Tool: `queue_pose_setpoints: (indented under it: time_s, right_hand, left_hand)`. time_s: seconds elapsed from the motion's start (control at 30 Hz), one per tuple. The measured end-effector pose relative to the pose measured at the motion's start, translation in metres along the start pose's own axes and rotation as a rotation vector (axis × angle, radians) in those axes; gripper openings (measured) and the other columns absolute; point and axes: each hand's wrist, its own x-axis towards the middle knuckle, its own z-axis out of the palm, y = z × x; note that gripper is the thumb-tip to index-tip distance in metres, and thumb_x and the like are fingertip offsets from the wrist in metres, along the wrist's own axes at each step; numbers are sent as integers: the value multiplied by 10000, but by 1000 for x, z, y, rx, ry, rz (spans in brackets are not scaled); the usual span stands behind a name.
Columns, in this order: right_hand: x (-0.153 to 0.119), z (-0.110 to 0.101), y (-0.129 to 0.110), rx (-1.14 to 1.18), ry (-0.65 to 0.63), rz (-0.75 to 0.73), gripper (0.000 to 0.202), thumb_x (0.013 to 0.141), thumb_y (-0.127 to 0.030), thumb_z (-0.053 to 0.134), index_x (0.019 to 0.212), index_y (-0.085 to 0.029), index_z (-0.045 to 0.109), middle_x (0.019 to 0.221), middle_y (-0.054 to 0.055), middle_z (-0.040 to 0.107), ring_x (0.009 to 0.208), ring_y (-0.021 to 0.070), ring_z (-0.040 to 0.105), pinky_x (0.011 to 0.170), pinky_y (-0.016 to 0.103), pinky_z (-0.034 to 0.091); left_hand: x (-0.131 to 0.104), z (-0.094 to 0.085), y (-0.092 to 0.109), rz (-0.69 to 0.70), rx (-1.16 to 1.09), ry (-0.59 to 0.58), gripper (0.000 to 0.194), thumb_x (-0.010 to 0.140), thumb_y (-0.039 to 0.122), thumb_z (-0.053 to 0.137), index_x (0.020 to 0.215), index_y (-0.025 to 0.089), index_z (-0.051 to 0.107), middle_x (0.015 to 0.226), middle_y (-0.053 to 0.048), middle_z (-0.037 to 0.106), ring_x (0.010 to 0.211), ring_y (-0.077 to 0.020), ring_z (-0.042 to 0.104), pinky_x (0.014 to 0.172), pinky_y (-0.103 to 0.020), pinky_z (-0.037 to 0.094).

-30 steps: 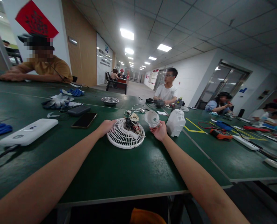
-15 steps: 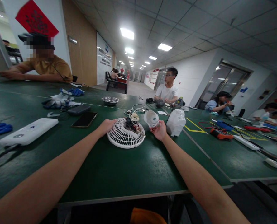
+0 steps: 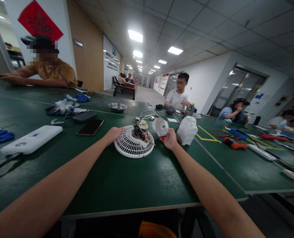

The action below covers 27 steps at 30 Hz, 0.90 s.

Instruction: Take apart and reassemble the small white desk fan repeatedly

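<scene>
The left hand (image 3: pixel 114 135) pinches the fan guard (image 3: pixel 127 145) at left; the right hand (image 3: pixel 170 140) pinches a white cover (image 3: pixel 158 125).

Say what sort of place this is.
Likely a shared repair or training workspace in an office: a green worktable, a white grille with exposed wiring, and what looks like an orange-and-black multimeter.
</scene>
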Motion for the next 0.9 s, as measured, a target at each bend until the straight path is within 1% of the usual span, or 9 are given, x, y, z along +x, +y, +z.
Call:
queue_pose_setpoints:
  time_s: [0.23, 0.37, 0.53, 0.63, 0.77, 0.9]
  right_hand:
    - [-1, 2, -1, -17, 10, 3, 283, 843, -418, 401, 970, -207, 539, 703, 28, 638, 574, 177, 622, 489, 262, 497]
    - [-1, 2, -1, -18, 6, 4, 272, 843, -417, 406, 966, -210, 533, 707, 28, 642, 576, 176, 628, 484, 255, 496]
    - [3, -2, 2, -14, -7, 0, 272, 836, -419, 420, 999, -225, 518, 719, 15, 647, 570, 173, 631, 488, 257, 496]
    - [5, -3, 3, -20, -16, 0, 277, 830, -430, 433, 1003, -229, 514, 721, 10, 648, 570, 174, 633, 487, 257, 494]
    - [5, -3, 3, -33, -23, 1, 277, 821, -433, 447, 1004, -235, 508, 718, 6, 644, 569, 172, 633, 489, 260, 497]
    - [5, -4, 3, -38, -26, 2, 287, 818, -436, 447, 1014, -235, 511, 724, 7, 645, 565, 168, 628, 487, 257, 495]
  left_hand:
    - [-8, 2, 8, 5, 61, 15, 342, 760, 464, 624, 713, 131, 685, 637, -92, 714, 615, -242, 687, 564, -296, 498]
    - [-6, 2, 7, -16, 52, 21, 348, 748, 473, 627, 711, 131, 681, 641, -90, 714, 608, -236, 685, 566, -296, 501]
    - [-3, 0, 4, -4, 46, 6, 379, 739, 496, 631, 753, 122, 689, 681, -99, 727, 635, -244, 691, 576, -304, 506]
    - [-3, 0, 3, 1, 64, 3, 388, 748, 503, 623, 749, 121, 688, 671, -95, 724, 632, -241, 692, 577, -302, 506]
    - [-6, 0, 5, -6, 65, -2, 367, 771, 485, 607, 733, 128, 678, 648, -86, 715, 612, -231, 686, 566, -298, 503]
    - [-8, 1, 8, -11, 79, 17, 364, 766, 479, 617, 762, 123, 690, 635, -82, 710, 617, -234, 684, 565, -295, 496]
